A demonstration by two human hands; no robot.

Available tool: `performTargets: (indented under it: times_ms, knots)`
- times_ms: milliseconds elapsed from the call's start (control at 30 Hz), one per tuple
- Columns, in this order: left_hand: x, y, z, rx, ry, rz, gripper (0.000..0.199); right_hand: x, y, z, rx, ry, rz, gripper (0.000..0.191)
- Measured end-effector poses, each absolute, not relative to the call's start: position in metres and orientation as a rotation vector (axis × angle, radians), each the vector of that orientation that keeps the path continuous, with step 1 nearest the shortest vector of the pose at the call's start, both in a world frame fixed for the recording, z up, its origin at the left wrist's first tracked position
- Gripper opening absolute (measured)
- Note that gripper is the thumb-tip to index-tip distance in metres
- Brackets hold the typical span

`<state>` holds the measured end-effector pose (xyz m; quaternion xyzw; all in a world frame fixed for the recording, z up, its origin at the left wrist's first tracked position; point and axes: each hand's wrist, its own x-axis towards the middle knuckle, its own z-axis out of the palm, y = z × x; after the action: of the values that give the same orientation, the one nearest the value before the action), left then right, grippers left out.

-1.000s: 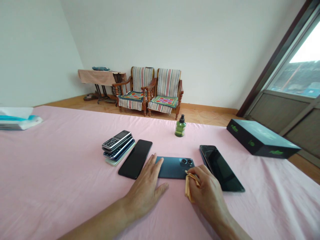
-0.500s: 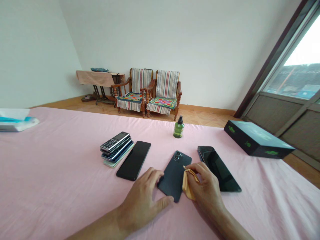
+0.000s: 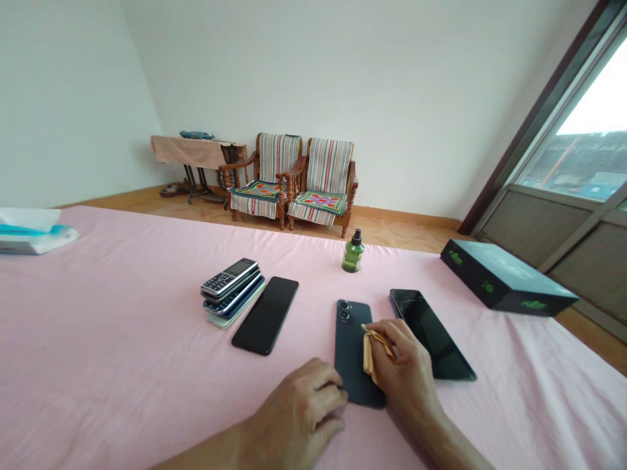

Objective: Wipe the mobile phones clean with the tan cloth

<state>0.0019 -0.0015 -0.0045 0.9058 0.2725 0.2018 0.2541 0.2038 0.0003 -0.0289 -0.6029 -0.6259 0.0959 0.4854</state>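
A dark phone [image 3: 353,352] lies back up on the pink cloth [image 3: 147,365], its two camera lenses at the far left corner. My right hand [image 3: 402,362] pinches a folded yellow cloth [image 3: 369,358] against the phone's right side. At the lower left edge of the phone is my left hand [image 3: 306,408], its fingers curled and touching the edge; nothing shows held in it. A black phone [image 3: 267,314] rests screen up to the left, beside a stack of phones [image 3: 231,287] with a keypad phone on top. Right of my right hand lies another black phone [image 3: 438,339].
A green spray bottle [image 3: 353,251] stands beyond the phones. A black box [image 3: 504,277] sits at the right, and a tissue pack [image 3: 36,238] at the far left. Two wooden chairs [image 3: 321,179] and a covered table [image 3: 196,151] are against the wall.
The phone between my hands has turned, its camera end swinging left and its near end right. My left hand has moved right and nearer, and its fingers have curled in.
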Motion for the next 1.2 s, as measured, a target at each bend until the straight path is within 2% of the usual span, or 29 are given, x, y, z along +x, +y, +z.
performTargets:
  times_ms: [267,467,667,867,1033,1200]
  knots:
    - [0.002,0.005,-0.015,2.662,0.581,0.626,0.019,0.211,0.048,-0.013,-1.580,-1.842,0.049,0.019]
    - [0.000,0.013,-0.025,2.694,0.517,0.698,0.023,0.211,0.085,-0.030,-1.611,-1.914,0.010,0.022]
    - [0.000,0.012,-0.022,2.676,0.533,0.721,0.022,0.198,0.076,-0.033,-1.663,-1.994,-0.049,0.027]
    - [0.001,0.012,-0.023,2.669,0.529,0.730,0.021,0.196,0.062,-0.026,-1.704,-2.060,-0.086,0.025]
    - [0.001,0.012,-0.024,2.667,0.545,0.731,0.024,0.201,0.048,-0.028,-1.641,-2.106,-0.046,0.027]
    - [0.002,0.012,-0.026,2.662,0.558,0.733,0.018,0.200,0.029,-0.030,-1.522,-2.119,0.069,0.029]
